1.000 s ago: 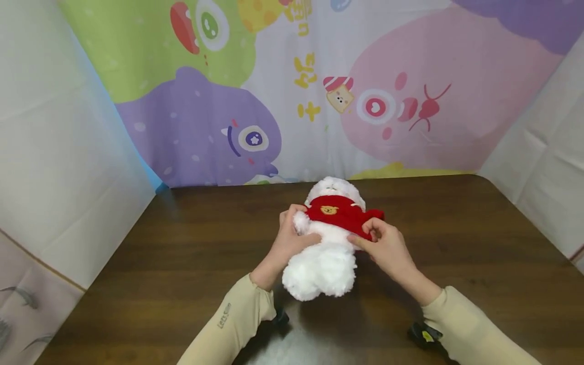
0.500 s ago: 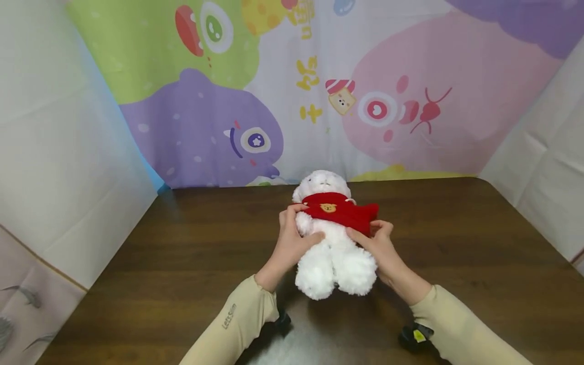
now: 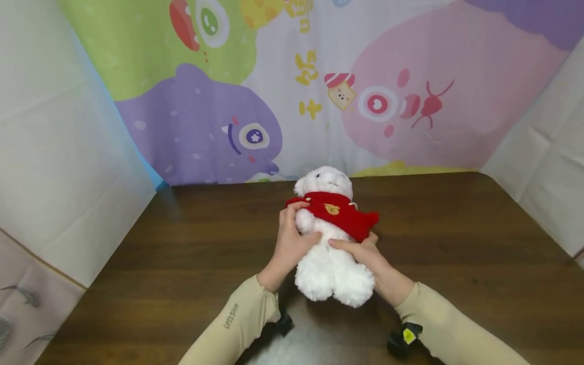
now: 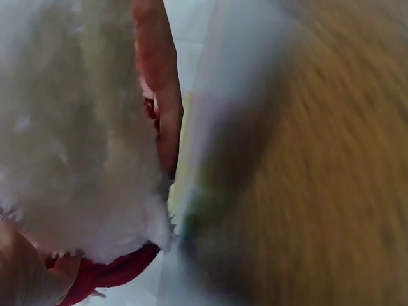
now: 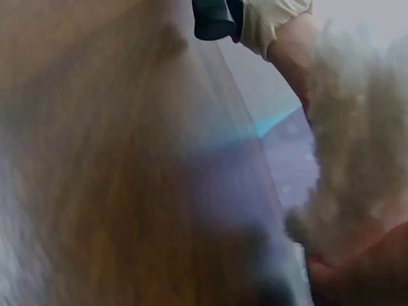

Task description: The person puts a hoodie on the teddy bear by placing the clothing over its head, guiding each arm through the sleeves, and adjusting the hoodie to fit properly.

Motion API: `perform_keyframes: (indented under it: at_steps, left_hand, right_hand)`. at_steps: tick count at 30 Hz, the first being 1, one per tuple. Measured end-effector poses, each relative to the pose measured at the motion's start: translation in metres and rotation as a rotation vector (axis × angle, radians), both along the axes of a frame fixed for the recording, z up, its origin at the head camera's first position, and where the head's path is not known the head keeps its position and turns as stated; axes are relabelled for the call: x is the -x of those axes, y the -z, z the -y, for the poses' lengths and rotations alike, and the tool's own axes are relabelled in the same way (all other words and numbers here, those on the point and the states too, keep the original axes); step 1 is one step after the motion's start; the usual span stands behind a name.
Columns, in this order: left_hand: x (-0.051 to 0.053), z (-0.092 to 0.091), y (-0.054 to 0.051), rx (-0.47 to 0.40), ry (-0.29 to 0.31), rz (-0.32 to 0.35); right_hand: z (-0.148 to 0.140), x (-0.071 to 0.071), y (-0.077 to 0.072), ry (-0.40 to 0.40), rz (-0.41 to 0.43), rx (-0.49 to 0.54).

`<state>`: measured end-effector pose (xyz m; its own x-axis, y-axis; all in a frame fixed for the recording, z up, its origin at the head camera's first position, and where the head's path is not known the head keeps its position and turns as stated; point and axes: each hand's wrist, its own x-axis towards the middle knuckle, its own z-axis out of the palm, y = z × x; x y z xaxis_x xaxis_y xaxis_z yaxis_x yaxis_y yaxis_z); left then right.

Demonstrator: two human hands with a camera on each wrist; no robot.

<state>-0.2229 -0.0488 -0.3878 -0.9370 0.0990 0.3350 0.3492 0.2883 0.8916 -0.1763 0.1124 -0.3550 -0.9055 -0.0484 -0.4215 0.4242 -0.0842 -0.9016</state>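
Observation:
A white fluffy stuffed animal (image 3: 330, 276), its legs toward me, is held between both hands above the table. It wears a small red sweater (image 3: 344, 219) with a tan bear patch, bunched at its chest; one end sticks out on the right. My left hand (image 3: 290, 241) grips the toy's left side, thumb on the belly and fingers at the sweater. From the right, my right hand (image 3: 376, 261) holds its waist, thumb across the belly, fingers mostly hidden behind. White fur (image 4: 70, 140) fills the left of the left wrist view; in the right wrist view the fur (image 5: 357, 153) is at the right.
A dark wood table (image 3: 196, 253) extends around the toy. Behind it hangs a cartoon-printed cloth (image 3: 310, 137), with white side panels (image 3: 55, 142) at left and right. Black wrist devices (image 3: 399, 344) sit under both sleeves.
My right hand has let go of the sweater's lower edge and moved down and left onto the toy's waist. The toy has tipped, showing more of its head and legs. The left hand barely moves.

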Motion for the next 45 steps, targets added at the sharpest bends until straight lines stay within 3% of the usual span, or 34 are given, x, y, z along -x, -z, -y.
perform_keyframes:
  at_steps: [4,8,11,17,20,25,30,34,37,41,45]
  left_hand:
    - [-0.001,-0.001,-0.005,-0.062,0.003,-0.017]
    - [-0.004,-0.002,-0.009,-0.087,0.0,-0.007]
    - [-0.01,-0.002,-0.014,-0.152,0.001,-0.024]
    - [-0.024,-0.006,-0.029,-0.258,0.0,-0.031]
    - [-0.027,-0.007,-0.029,-0.28,-0.019,-0.024]
    - [-0.03,-0.01,-0.025,-0.259,-0.039,-0.07]
    - [-0.03,-0.01,-0.026,-0.139,-0.044,-0.149]
    - [-0.026,-0.01,-0.021,-0.112,-0.013,-0.143]
    - [-0.02,-0.012,-0.013,-0.127,-0.048,-0.103]
    - [-0.015,-0.016,-0.007,-0.242,-0.161,0.048]
    - [-0.015,-0.018,-0.009,-0.371,-0.146,0.232]
  right_hand:
    - [0.0,-0.001,-0.002,-0.004,-0.039,0.092]
    - [-0.005,0.002,0.001,-0.067,-0.111,0.217]
    - [-0.012,0.008,0.008,-0.109,-0.173,0.146]
    - [-0.022,0.026,0.023,-0.182,-0.357,-0.102]
    - [-0.023,0.029,0.027,-0.208,-0.413,-0.159]
    - [-0.021,0.025,0.028,-0.184,-0.366,-0.153]
    - [-0.014,0.019,0.021,-0.134,-0.235,0.081]
    - [-0.012,0.01,0.01,-0.138,-0.149,0.219]
    - [-0.012,-0.001,-0.002,-0.141,-0.141,0.215]
    - [-0.012,-0.01,-0.014,-0.124,-0.179,0.21]
    - [-0.012,-0.005,-0.009,-0.111,-0.175,0.25]
